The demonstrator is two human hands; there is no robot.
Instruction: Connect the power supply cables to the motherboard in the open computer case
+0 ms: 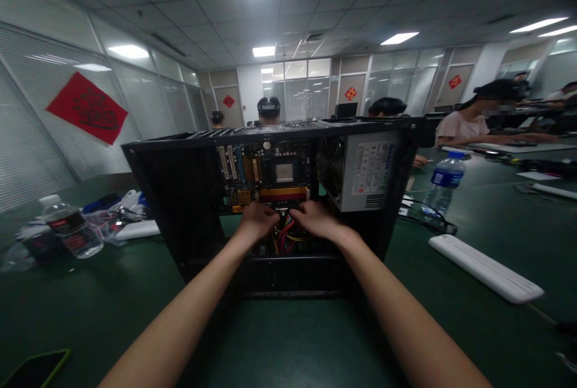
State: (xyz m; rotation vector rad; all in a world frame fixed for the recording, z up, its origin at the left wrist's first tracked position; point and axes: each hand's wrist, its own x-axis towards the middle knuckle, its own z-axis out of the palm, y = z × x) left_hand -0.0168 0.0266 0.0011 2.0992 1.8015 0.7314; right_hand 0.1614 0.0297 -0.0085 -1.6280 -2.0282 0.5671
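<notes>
An open black computer case [180, 196] stands on the green table, its inside facing me. The motherboard [265, 172] shows in the middle and a grey power supply [369, 175] sits at the right. A bundle of coloured cables [286, 238] hangs below the board. My left hand [256, 220] and my right hand [315, 218] reach inside, side by side, fingers curled at the board's lower edge near the red and yellow memory slots [283, 194]. What the fingers grip is hidden.
A water bottle [444, 187] and a white keyboard [484, 268] lie to the right. At the left are another bottle [70, 229], plastic bags and a white keyboard [137, 230]. A phone [33, 370] lies at the near left. Other people sit at the table behind.
</notes>
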